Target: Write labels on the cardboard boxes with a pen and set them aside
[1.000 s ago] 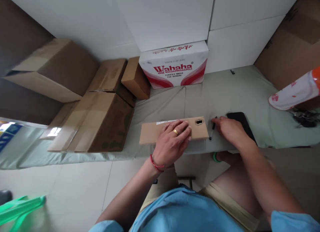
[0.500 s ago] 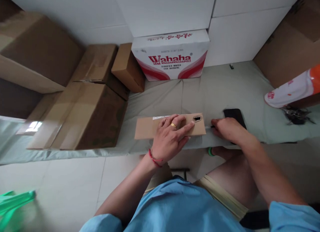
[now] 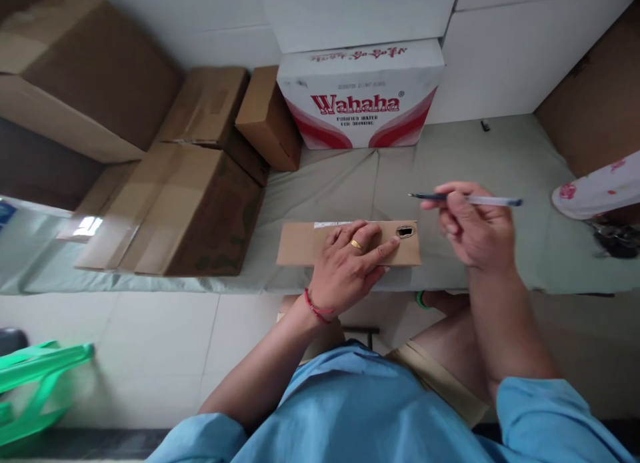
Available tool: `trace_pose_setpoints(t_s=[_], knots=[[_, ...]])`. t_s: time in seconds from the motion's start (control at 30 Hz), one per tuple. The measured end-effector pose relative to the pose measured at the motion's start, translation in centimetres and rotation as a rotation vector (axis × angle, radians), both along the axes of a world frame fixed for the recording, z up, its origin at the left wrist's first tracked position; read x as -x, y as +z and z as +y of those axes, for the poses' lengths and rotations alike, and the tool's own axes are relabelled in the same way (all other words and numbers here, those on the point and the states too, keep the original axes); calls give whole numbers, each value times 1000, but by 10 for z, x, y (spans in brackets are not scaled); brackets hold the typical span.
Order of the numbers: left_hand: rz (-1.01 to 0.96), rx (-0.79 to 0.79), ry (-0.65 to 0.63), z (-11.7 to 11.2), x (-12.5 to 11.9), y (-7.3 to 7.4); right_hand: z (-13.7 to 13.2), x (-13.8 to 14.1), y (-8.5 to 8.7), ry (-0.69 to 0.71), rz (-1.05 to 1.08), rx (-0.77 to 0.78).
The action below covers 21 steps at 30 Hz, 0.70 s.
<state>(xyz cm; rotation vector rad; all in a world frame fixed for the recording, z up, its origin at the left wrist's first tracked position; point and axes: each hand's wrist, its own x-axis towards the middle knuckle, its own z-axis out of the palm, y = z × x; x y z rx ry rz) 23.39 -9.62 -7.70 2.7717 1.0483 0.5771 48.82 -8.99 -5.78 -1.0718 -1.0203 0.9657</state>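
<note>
A narrow brown cardboard box (image 3: 295, 244) lies near the table's front edge, with a rough oval hole (image 3: 405, 232) at its right end. My left hand (image 3: 347, 260) rests across it, its index finger stretched toward the hole and the thumb by the near edge. The other fingers bend over the far side, where their tips are hidden. To the right and above the table, my right hand (image 3: 477, 226) is closed around a pen (image 3: 493, 201). Its dark tip points left, and its pale barrel sticks out to the right.
A white and red water carton (image 3: 357, 110) stands against the wall. Several brown boxes (image 3: 165, 210) are stacked at the left. A white floral roll-like object (image 3: 597, 186) and a dark bundle (image 3: 617, 236) lie at the right. A green plastic thing (image 3: 45, 383) sits low at the left.
My right hand has risen from beside a black phone-like object, and the pen now shows clearly in it. The left hand stays on the box. The view has shifted slightly.
</note>
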Motion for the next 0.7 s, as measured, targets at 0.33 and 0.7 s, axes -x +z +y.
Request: trace_pose_setpoints(t_s=[0.33, 0.7], knots=[[-35, -85, 62, 1, -10, -7, 11, 22, -37, -11, -67, 11], [-16, -60, 94, 0, -11, -8, 7, 8, -48, -63, -244, 23]])
